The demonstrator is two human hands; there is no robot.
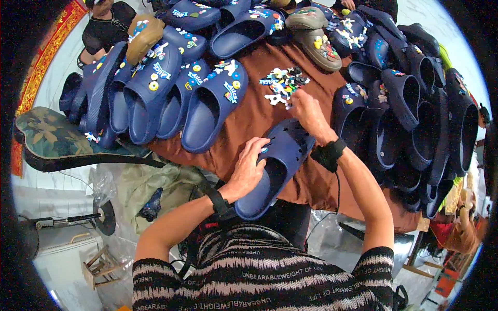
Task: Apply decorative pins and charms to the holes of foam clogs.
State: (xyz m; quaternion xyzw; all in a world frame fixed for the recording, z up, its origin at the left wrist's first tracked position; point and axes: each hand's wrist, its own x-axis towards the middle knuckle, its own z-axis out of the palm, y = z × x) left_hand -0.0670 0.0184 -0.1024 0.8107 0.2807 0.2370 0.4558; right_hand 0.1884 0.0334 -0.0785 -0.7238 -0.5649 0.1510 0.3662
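Observation:
A plain dark blue clog slipper [277,171] lies at the near edge of the brown-covered table [249,116]. My left hand [249,166] grips its left side, fingers over the strap holes. My right hand [307,115] reaches past the slipper's toe to a small heap of colourful shoe charms [282,85], with its fingertips on the heap. Whether a charm is pinched between the fingers cannot be seen. Both wrists wear black bands.
Blue slippers with charms [207,103] lie in rows at the left and back. A stack of dark navy slippers [415,119] fills the right side. Olive slippers [319,46] sit at the back. A camouflage chair seat [57,137] stands at the left, with another person [104,28] beyond it.

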